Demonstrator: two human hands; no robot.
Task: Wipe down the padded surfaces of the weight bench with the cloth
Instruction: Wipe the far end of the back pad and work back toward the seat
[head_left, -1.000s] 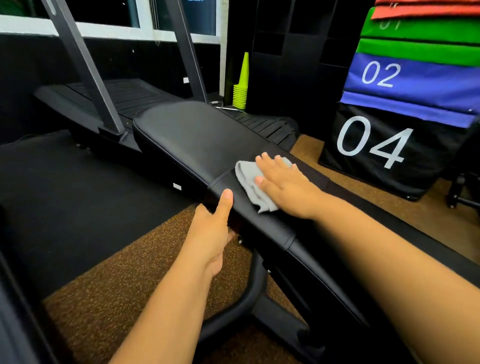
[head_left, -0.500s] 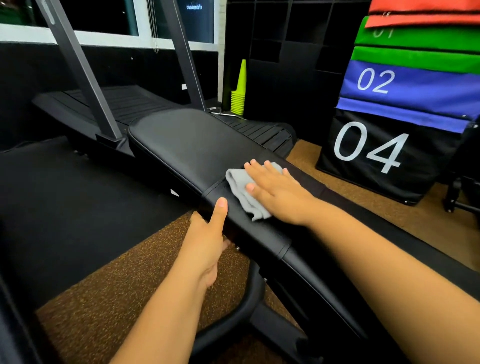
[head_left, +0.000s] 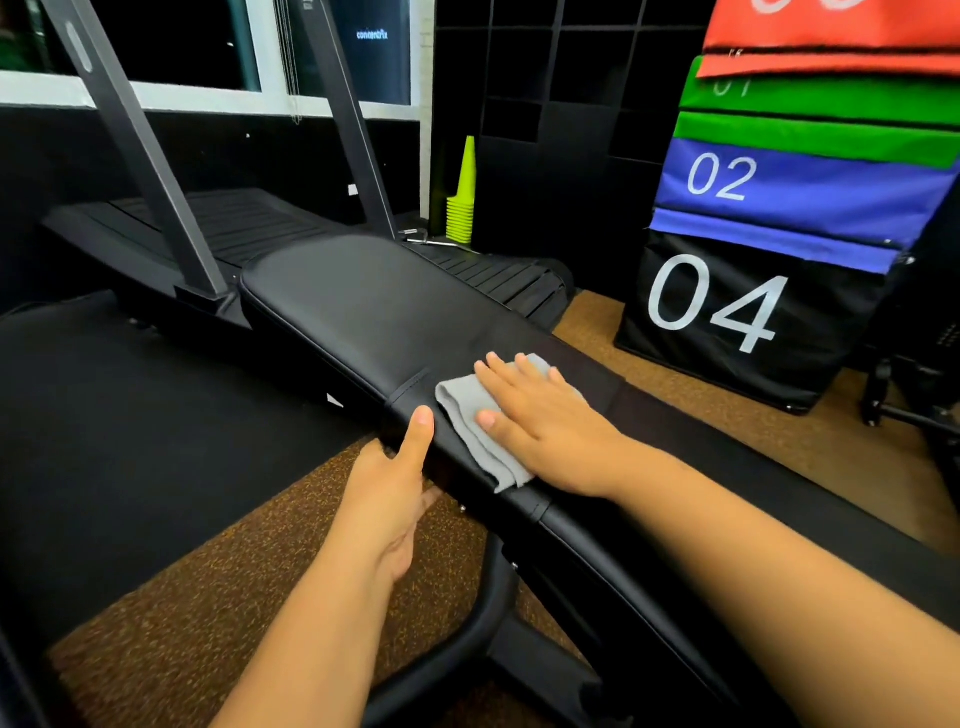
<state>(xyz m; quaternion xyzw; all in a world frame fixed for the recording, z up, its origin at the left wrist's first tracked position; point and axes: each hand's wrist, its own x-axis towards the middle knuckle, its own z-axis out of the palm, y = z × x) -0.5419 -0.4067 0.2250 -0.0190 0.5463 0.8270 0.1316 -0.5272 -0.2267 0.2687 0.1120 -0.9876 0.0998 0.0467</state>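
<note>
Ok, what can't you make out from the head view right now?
- Left hand: its fingers curl under the bench pad, hidden by the pad edge.
- Cloth: partly covered by the flat right hand.
- Bench's near end: hidden behind the right forearm.
- Bench frame: cut off by the bottom edge.

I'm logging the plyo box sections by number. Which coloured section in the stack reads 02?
The blue section, printed 02 in white. It sits directly above the black bottom section marked 04 and below the green section.
</note>
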